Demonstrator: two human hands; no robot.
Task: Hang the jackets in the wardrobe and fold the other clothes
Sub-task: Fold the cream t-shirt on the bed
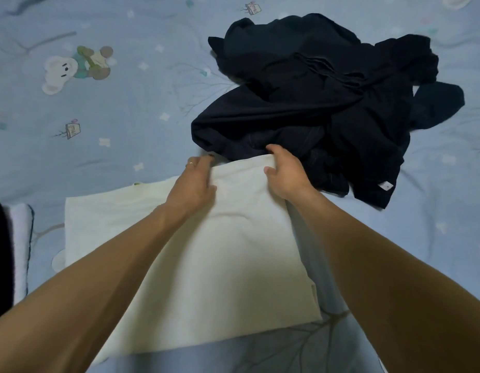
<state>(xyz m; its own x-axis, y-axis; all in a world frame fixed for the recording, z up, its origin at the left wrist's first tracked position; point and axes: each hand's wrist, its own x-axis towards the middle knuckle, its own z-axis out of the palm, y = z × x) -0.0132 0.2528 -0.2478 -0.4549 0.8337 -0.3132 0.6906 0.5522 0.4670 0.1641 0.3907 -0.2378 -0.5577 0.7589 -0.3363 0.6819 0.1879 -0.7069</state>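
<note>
Both hands, L (pixel 191 185) & R (pixel 286 175), grip cream garment's (pixel 206 251) far edge on blue cartoon-print bedspread (pixel 112 109); dark clothes pile (pixel 327 103) just beyond.

A pale blue bedsheet (pixel 120 109) fills the view, printed with bare grey branches, small white flowers and little framed pictures. A cartoon koala print (pixel 72 68) sits toward the upper left, and a second, partly hidden print shows lower left.
</note>
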